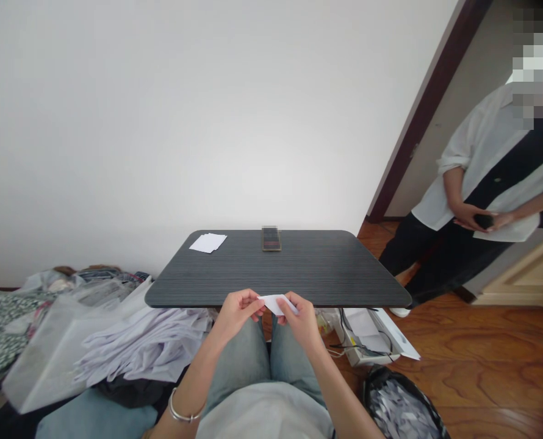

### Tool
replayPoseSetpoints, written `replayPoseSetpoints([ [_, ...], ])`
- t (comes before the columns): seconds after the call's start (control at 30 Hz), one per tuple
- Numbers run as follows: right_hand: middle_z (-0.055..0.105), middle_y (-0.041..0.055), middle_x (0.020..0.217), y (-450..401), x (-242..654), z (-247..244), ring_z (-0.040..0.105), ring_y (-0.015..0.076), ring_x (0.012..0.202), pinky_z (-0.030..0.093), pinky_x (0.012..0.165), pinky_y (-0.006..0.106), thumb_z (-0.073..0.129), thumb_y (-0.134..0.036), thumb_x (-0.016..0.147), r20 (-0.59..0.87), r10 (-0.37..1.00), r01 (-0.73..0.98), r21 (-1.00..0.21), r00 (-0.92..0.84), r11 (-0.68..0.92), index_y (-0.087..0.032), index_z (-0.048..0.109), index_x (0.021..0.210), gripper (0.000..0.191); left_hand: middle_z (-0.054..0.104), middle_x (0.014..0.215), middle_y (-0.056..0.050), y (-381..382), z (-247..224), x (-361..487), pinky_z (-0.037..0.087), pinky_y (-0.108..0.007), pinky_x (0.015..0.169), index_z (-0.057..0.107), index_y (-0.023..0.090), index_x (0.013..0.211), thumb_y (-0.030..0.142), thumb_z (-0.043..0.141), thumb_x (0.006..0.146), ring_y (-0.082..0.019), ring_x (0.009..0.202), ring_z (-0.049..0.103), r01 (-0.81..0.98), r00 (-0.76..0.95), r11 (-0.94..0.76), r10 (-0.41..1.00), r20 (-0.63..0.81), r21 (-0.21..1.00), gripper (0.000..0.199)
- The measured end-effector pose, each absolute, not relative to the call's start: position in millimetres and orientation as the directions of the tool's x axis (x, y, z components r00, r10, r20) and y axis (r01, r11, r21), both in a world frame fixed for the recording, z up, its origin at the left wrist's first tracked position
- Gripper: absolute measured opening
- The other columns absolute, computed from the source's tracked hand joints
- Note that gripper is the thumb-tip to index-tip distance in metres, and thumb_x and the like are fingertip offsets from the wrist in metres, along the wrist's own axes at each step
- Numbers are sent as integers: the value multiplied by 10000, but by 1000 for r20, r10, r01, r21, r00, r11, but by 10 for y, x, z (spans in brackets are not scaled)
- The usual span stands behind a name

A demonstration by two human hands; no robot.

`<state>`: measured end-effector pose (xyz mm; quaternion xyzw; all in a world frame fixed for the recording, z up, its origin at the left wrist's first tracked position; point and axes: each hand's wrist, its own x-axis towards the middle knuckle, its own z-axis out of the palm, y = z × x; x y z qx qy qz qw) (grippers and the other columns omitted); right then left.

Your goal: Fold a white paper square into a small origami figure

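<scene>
A small piece of white paper point(274, 303) is held between my two hands, just in front of the near edge of the dark table point(253, 274). My left hand point(238, 311) pinches its left corner between thumb and fingers. At the other end, my right hand point(299, 314) grips the paper with the thumb on top and the fingers beneath. Several white sheets point(207, 242) lie loosely stacked at the table's back left. A small dark phone-like object point(271, 238), partly blurred, sits at the back middle.
Folded white clothes point(147, 347) and a translucent bag point(70, 341) are heaped on the left. To the right on the floor stand an open white box point(372, 341) with cables and a black bag point(404, 408) of scraps. Another person point(486, 164) stands at the right.
</scene>
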<state>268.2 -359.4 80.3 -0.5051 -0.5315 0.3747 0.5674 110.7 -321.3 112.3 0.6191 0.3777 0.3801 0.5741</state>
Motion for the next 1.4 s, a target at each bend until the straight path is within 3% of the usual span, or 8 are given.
replayPoseSetpoints([
  [0.5, 521, -30, 492, -3683, 2652, 799, 486, 110, 402, 394, 398, 219, 515, -478, 783, 230, 969, -41, -971, 89, 234, -184, 499, 604, 344, 611, 589, -34, -3313, 1094, 1112, 457, -232, 502, 591, 115, 650, 396, 564, 757, -123, 530, 554, -57, 388, -100, 914, 115, 993, 301],
  [0.77, 491, -39, 453, -3725, 2662, 820, 465, 111, 400, 368, 404, 212, 506, -461, 788, 256, 955, 37, -967, 148, 253, -199, 468, 575, 339, 607, 655, -54, -3371, 1118, 1170, 458, -226, 479, 581, 115, 773, 514, 479, 770, -151, 609, 582, -121, 379, -50, 921, 93, 991, 412],
  [0.97, 463, -44, 460, -3764, 2636, 870, 438, 103, 404, 358, 396, 207, 507, -439, 783, 264, 954, 50, -964, 143, 260, -203, 452, 562, 327, 598, 610, -8, -3405, 1138, 1181, 446, -215, 501, 574, 117, 782, 332, 685, 650, -117, 555, 554, -19, 410, -86, 908, 86, 996, 275],
  [1.4, 427, -50, 470, -3804, 2586, 914, 394, 87, 404, 336, 375, 193, 458, -472, 808, 263, 950, -7, -963, 168, 268, -194, 434, 554, 377, 613, 612, 15, -3489, 1123, 1310, 457, -226, 518, 555, 141, 763, 245, 711, 597, -120, 528, 572, -32, 407, -37, 912, 47, 999, 251],
])
